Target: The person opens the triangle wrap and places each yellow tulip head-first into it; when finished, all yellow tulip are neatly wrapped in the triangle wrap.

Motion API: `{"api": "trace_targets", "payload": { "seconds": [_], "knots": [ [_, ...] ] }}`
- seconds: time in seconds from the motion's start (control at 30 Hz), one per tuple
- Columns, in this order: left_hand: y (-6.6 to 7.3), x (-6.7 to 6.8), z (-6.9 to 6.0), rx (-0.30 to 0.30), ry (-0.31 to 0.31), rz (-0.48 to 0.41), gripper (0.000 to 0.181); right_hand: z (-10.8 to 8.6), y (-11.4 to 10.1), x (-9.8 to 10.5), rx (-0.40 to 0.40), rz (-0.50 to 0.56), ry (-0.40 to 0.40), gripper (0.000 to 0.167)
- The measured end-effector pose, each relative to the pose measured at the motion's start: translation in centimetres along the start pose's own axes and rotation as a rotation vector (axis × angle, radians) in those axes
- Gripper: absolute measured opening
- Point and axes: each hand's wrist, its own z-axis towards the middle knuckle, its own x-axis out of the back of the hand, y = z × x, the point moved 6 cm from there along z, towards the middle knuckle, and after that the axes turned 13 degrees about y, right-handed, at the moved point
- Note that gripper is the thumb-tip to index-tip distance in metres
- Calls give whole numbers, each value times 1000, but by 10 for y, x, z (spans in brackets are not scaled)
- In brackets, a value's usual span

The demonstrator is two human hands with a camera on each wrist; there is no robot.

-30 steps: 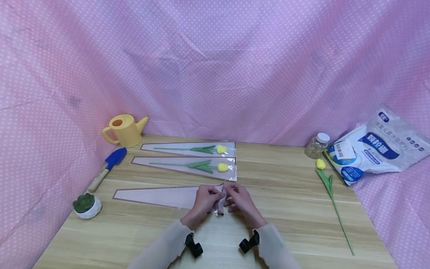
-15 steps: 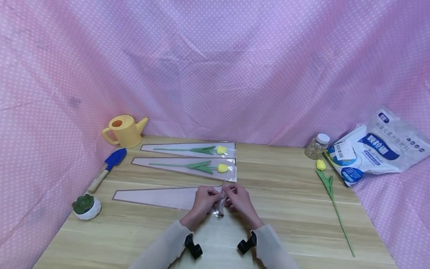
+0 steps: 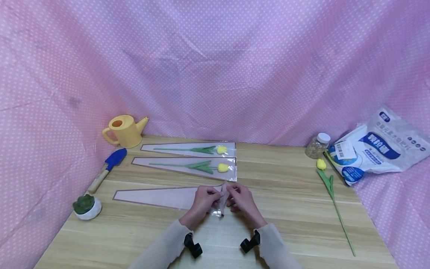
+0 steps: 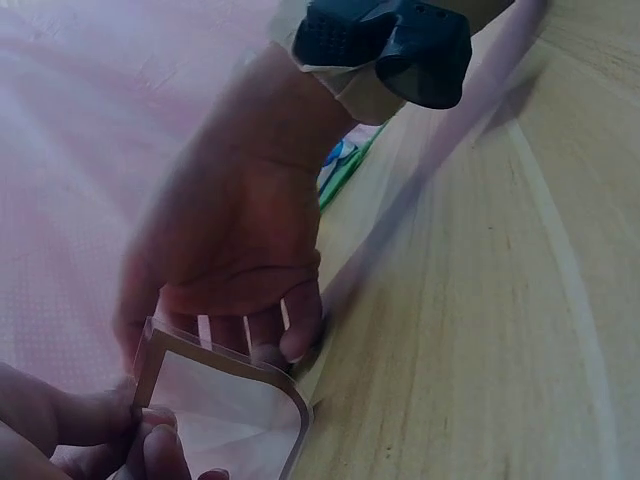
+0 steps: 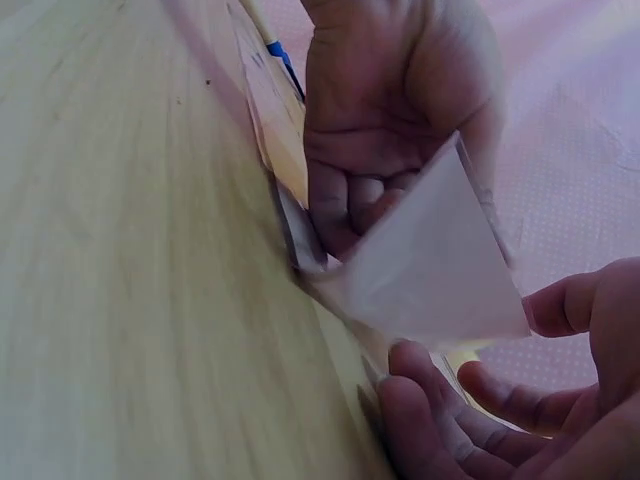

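Pinching with my left hand [image 3: 203, 201]: one tapered flower sleeve [image 3: 161, 195], caught near its wide end, narrow end lying leftward. At its lifted flap [image 5: 430, 265]: my right hand [image 3: 243, 201], one fingertip [image 5: 552, 308] touching; whether it pinches, I cannot tell. Beyond both hands: two sleeved yellow tulips [image 3: 222, 167]. Well right of my right hand: one loose yellow tulip [image 3: 326, 182].

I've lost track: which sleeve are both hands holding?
The front sleeve, its wide end held by the left hand and right hand; the middle sleeve and back sleeve lie untouched, each showing a yellow tulip.
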Motion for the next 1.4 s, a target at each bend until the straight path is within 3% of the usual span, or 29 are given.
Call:
{"api": "trace_targets", "payload": {
  "seconds": [0.2, 0.47, 0.83, 1.4],
  "knots": [
    [-4, 0, 2, 57, -14, -31, 18, -2, 3, 11, -11, 3, -31, 32],
    [0, 3, 0, 37, -11, -45, 20, -9, 4, 16, 6, -57, -67, 20],
    [0, 3, 1, 37, -45, -71, 19, -6, 8, 23, 38, -170, -24, 17],
    [-3, 2, 4, 62, -83, -150, 16, -4, 9, 25, 44, -163, -18, 16]
  ]
}}
